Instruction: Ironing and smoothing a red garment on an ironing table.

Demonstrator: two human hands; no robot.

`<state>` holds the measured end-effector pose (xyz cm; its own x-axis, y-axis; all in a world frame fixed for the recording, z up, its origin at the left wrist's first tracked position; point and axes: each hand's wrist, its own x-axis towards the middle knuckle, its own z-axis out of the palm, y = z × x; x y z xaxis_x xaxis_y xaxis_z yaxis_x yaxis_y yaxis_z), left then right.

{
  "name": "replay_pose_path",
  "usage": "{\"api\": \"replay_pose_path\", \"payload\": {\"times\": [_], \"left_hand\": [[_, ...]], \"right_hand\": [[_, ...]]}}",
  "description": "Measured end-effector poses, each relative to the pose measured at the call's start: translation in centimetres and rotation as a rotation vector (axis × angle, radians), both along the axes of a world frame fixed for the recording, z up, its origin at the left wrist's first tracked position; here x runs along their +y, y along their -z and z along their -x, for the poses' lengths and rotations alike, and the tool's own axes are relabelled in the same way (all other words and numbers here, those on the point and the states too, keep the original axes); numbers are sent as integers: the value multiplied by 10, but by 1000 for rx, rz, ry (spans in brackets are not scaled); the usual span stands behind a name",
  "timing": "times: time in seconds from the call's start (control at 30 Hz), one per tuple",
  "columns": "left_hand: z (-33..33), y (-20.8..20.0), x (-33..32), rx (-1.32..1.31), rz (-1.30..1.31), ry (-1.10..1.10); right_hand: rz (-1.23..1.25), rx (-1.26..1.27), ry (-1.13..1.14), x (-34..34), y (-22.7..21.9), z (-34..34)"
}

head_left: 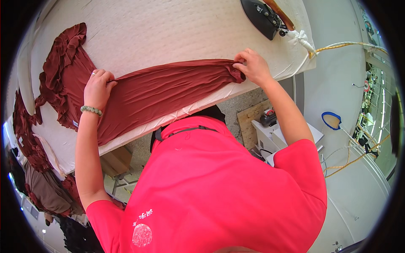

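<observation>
A dark red garment lies on the padded white ironing table, with a long panel, perhaps a sleeve, stretched from left to right along the near edge. My left hand, with a beaded bracelet at the wrist, pinches the upper edge of the panel near the garment's body. At the panel's gathered right end, my right hand grips the cloth between thumb and fingers. Lengthwise creases run between the two hands. The ruffled part of the garment is bunched at the far left.
A black iron with a brown handle rests at the table's far right, its cord running off right. More dark red clothing and a grey-brown garment hang at the left. Below the table stand a cardboard box and a white cabinet.
</observation>
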<state>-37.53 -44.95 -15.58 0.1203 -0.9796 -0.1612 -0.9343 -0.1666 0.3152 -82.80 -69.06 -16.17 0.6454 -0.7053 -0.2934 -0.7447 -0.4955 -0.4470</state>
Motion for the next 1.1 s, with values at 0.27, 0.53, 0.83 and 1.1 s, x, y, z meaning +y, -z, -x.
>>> {"api": "replay_pose_path", "payload": {"times": [0.27,0.53,0.83,1.1], "left_hand": [[-2,1,-1,7,-2,17],[-4,0,0,1,11,21],[-7,10,-6,-37,-10,8],[-9,23,-4,-110,3,53]], "right_hand": [[307,-38,-197,11,-9,-3],[291,72,-203,11,-9,-8],[185,240,26,-30,-5,-36],[160,307,52,-42,-1,-57]]}}
